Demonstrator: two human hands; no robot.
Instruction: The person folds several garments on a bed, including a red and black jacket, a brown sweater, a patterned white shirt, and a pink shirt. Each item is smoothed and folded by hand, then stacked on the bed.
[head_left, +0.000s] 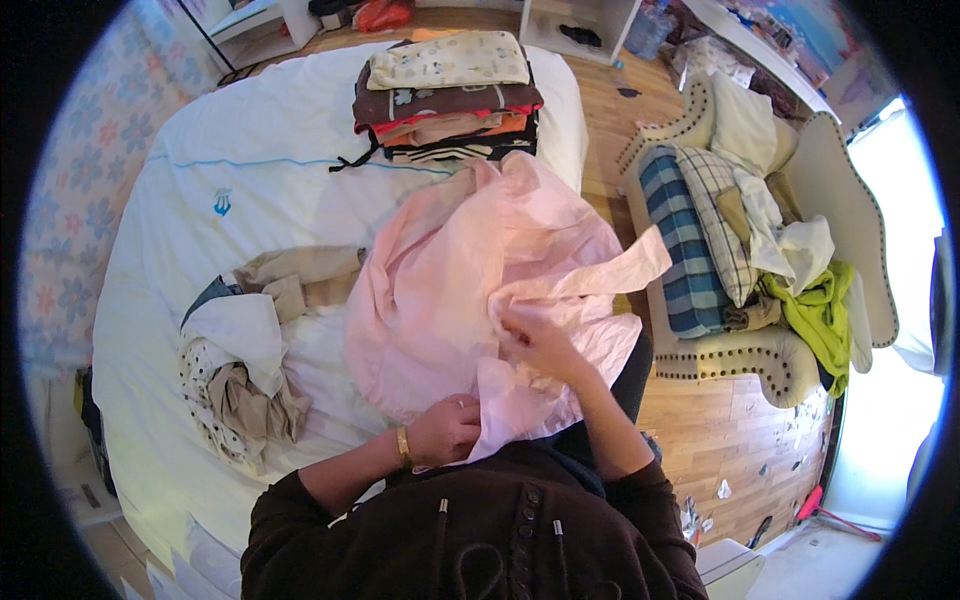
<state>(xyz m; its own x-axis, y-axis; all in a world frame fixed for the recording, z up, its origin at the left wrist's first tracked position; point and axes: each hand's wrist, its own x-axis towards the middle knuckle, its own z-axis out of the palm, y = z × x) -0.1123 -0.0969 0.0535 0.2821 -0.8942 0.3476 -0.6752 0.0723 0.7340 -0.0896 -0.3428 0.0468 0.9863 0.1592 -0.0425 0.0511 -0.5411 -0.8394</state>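
A large pink cloth garment (442, 262) lies crumpled over the near right part of the bed, with a strip of it sticking out to the right. My left hand (448, 430) grips its near edge, close to my body. Further right and higher, my right hand (536, 341) is on the garment among its folds; whether the fingers pinch the cloth I cannot tell. Beyond the pink garment stands a stack of folded clothes (450, 101). To the left lies a loose heap of clothes, with a white piece (236, 334) and a beige one (247, 401).
The bed's white sheet (195, 262) spreads under everything. To the right stands a cream studded armchair (844, 225) holding a blue checked cushion (679, 240) and a lime-green garment (821, 315). Small scraps and a red-headed brush (810, 502) are on the wooden floor.
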